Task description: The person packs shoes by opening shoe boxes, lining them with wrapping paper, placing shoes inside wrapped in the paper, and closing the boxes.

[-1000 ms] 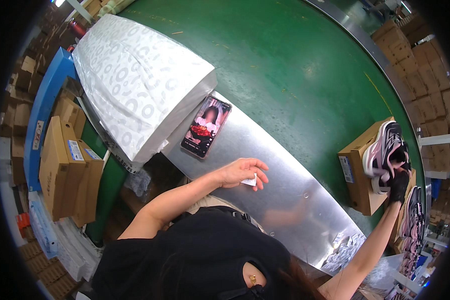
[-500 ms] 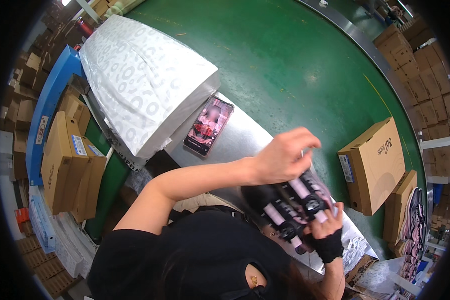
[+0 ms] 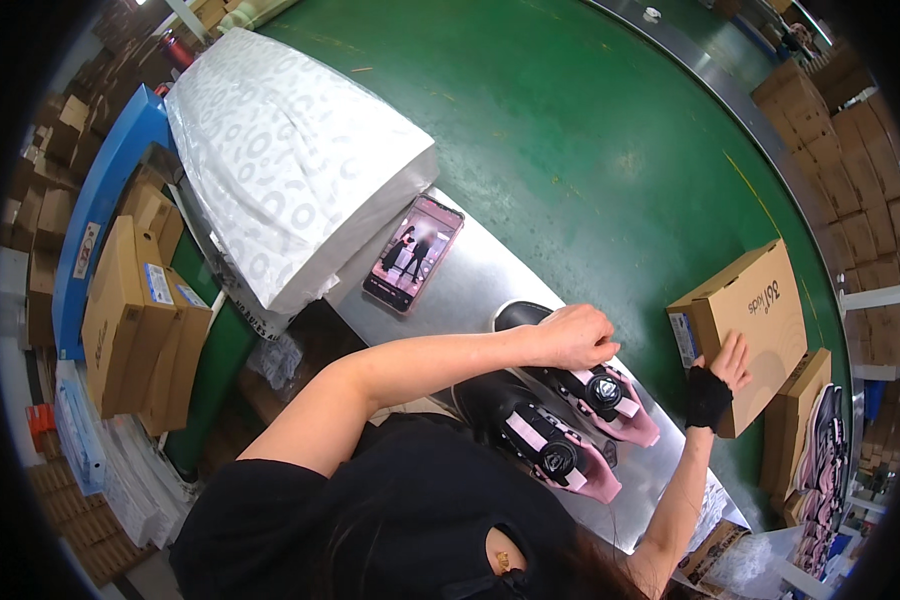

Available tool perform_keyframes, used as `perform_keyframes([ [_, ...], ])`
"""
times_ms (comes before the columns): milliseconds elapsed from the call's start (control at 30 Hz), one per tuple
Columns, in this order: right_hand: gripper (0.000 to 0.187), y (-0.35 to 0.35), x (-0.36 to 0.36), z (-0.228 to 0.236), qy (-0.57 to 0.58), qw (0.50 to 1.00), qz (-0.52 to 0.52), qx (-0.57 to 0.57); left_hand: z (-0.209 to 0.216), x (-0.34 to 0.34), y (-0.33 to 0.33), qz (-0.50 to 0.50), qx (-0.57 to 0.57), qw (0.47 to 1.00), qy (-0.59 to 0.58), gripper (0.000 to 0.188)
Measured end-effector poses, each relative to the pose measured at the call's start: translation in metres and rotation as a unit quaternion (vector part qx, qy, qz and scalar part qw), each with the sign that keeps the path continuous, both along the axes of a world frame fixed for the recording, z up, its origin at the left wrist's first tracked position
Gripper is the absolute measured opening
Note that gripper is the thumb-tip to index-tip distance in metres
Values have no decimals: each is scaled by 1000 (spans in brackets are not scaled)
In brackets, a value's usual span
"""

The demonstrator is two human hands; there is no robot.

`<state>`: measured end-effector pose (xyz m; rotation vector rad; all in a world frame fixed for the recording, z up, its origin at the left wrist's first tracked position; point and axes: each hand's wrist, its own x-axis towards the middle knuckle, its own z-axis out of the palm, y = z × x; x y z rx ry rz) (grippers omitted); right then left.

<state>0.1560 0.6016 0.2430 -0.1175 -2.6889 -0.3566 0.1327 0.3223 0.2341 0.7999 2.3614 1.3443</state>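
A pair of black and pink sports shoes with round black dials lies on the steel table edge (image 3: 470, 270) in front of me. My left hand (image 3: 575, 338) is over the far shoe (image 3: 602, 390), its fingers curled down beside the dial; whatever is in them is hidden. The near shoe (image 3: 545, 445) lies closer to my body, untouched. To the right, my right hand (image 3: 727, 372), with a black band round the wrist, rests its spread fingers on the side of a closed brown shoebox (image 3: 755, 310).
A phone (image 3: 413, 255) with a lit screen lies left of the shoes, beside a large stack covered in patterned white wrapping (image 3: 300, 160). Brown boxes (image 3: 130, 320) stand at the left. More pink and black shoes (image 3: 825, 480) lie at the far right. The green conveyor belt (image 3: 570, 140) stretches ahead.
My right hand has left the shoes and reached right onto the shoebox. My left hand has come down slightly over the far shoe. The shoes now lie on the steel surface.
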Motion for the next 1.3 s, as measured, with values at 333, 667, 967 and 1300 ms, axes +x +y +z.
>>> perform_keyframes([
  [333, 56, -55, 41, 47, 159, 941, 173, -244, 3, 2, -2, 145, 172, 972, 74, 22],
  [667, 46, -36, 68, 74, 375, 634, 79, -672, 13, -34, 25, 184, -29, 927, 325, 36],
  [967, 53, 122, 154, -103, 85, 136, -24, -987, 15, -37, -11, 96, 93, 949, 286, 23],
  [1300, 37, 154, 209, -125, 232, 293, -33, -927, 56, -30, -248, 369, 32, 882, 292, 18],
])
